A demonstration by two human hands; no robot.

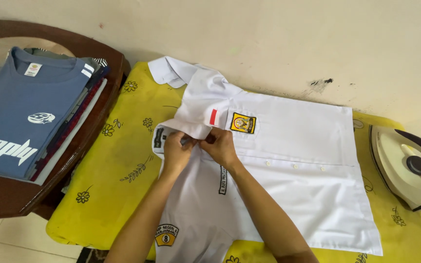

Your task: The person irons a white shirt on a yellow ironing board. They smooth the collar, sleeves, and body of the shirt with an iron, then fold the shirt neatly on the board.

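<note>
1. At the far left, a stack of folded clothes (30, 112) sits on a dark wooden round table (6, 195). A blue T-shirt with white print lies on top, and striped and dark red garments show at the stack's edges.
2. Just to the right, a yellow cloth with a floral pattern (118, 170) covers a padded surface that lies low over the tiled floor, against a pale wall.
3. A white shirt (298, 146) is spread flat on this cloth (short-sleeved, with its collar toward the upper left). Its button placket runs across the middle, a yellow and black badge is on the chest beside a small red strip, and another yellow badge is on the sleeve nearest the camera.
4. The left hand (176, 153) rests on the shirt near the collar end. Its fingers are curled together and pinch the white fabric at the top of the placket.
5. The right hand (221, 147) touches the left hand at the fingertips. Its fingers are also closed on the same bit of fabric, just below the folded-over shoulder part; whether a button sits between them cannot be made out.
6. Both forearms cross the lower part of the shirt from the bottom edge.
7. At the far right, a cream and dark clothes iron (408, 165) lies on the yellow cloth, just beside the shirt's hem and apart from both hands.
</note>
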